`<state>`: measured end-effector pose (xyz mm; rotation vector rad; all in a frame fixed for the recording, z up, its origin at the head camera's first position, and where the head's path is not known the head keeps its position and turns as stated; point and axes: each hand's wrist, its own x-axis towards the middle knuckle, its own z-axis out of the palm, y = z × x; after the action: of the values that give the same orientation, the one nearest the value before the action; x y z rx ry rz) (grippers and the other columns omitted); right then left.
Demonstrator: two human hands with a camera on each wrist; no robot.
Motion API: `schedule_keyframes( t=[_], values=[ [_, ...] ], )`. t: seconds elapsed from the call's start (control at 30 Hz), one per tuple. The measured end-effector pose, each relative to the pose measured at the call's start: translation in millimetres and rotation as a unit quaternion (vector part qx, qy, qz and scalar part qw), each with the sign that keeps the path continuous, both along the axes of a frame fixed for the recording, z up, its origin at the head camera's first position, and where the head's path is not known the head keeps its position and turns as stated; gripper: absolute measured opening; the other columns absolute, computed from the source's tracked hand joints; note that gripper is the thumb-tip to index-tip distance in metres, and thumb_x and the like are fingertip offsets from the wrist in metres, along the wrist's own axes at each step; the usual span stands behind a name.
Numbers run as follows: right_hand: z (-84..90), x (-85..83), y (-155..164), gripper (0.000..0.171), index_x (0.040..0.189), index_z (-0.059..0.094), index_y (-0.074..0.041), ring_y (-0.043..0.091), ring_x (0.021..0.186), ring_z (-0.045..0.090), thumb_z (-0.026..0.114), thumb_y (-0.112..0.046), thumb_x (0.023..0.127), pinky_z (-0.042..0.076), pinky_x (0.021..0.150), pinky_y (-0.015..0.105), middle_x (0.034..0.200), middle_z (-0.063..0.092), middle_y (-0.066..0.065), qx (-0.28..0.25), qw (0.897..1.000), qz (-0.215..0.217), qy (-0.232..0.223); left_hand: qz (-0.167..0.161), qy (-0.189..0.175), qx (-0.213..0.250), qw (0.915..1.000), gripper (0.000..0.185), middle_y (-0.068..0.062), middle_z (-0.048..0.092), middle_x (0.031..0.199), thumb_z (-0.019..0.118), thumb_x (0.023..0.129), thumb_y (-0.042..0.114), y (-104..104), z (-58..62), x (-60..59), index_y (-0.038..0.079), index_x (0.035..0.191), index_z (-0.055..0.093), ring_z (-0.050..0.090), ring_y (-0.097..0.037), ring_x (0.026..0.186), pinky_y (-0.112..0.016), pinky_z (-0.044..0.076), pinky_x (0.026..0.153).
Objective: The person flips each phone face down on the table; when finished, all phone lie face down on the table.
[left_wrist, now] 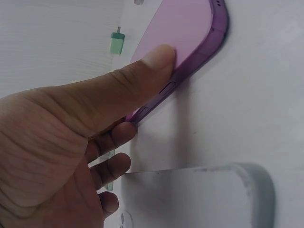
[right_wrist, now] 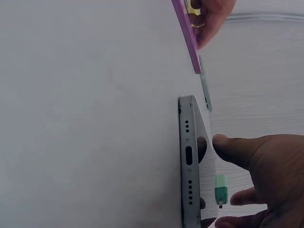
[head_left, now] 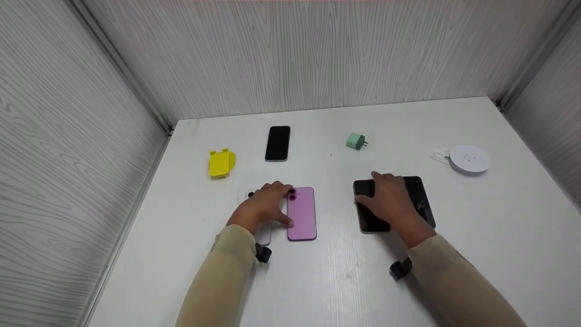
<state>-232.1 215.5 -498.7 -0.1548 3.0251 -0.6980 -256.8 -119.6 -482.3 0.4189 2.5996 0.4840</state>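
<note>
The left hand (head_left: 268,204) pinches the long left edge of the flat purple phone (head_left: 302,213), thumb on its back, near the middle of the white tabletop (head_left: 336,281). The right hand (head_left: 390,200) rests curled over the dark slab phone (head_left: 420,197), thumb at one edge, just toward the right. Lifting well likely means tipping each up by its edge, fingertips underneath. A green charger plug (head_left: 356,141) sits toward the far edge.
</note>
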Motion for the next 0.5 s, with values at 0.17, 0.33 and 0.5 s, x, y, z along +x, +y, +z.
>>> schedule_keyframes(
  t=[0.17,0.33,0.5],
  values=[
    [4.1,-4.5,0.5,0.093,0.158,0.042,0.015,0.057,0.143,0.048,0.078,-0.047,0.098,0.043,0.120,0.063,0.151,0.051,0.042,0.008,0.999,-0.013,-0.039,0.001,-0.002,-0.002,1.0000,0.104,-0.004,0.044,0.170,0.097,0.085,0.037,0.8,1.5,-0.3,0.021,0.170,0.039,0.038,-0.030,0.158,-0.056,0.034,0.131],
    [6.9,-10.9,-2.5,0.101,0.157,0.042,0.017,0.056,0.137,0.054,0.084,-0.050,0.093,0.050,0.113,0.061,0.144,0.052,0.043,-0.002,0.998,-0.030,-0.055,0.009,-0.002,-0.007,0.9999,0.104,-0.003,0.044,0.170,0.097,0.085,0.037,1.6,4.6,1.4,0.022,0.170,0.039,0.038,-0.029,0.158,-0.057,0.035,0.130],
    [8.2,-15.5,-6.0,0.107,0.160,0.038,0.013,0.051,0.128,0.060,0.090,-0.045,0.087,0.053,0.110,0.059,0.149,0.043,0.042,-0.036,0.995,-0.050,-0.073,0.014,-0.003,-0.010,0.9999,0.104,-0.002,0.044,0.170,0.097,0.085,0.037,2.0,4.1,2.6,0.022,0.170,0.040,0.037,-0.030,0.159,-0.059,0.034,0.130]
  ],
)
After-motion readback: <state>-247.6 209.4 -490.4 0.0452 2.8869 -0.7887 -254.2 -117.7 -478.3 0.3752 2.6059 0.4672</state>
